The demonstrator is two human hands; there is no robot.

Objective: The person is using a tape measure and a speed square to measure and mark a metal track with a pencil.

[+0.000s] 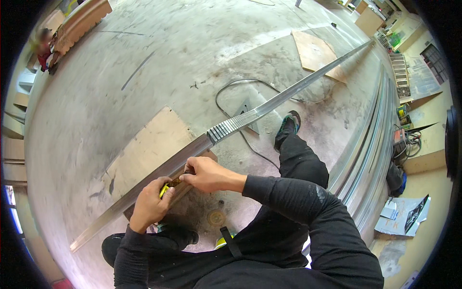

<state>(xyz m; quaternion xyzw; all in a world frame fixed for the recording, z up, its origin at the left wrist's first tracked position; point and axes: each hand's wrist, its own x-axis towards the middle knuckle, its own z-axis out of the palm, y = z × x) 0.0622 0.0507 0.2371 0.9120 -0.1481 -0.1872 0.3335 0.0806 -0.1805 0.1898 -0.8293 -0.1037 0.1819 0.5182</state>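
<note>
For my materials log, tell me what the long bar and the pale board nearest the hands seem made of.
Long bar: probably bare metal, semi-glossy, from its grey sheen. Pale board: likely wood or plywood, matte, from its flat tan surface.

Lying along floor (168, 67) at right, long metal profiles (365, 166); beyond, pale ladder (399, 74). Farther right, orange-red machine (400, 137) beside dark cables (415, 139); closer, white-and-black packaging (397, 221). At far left, co-worker (43, 54) in red beside brown wavy-edged piece (82, 26).
</note>
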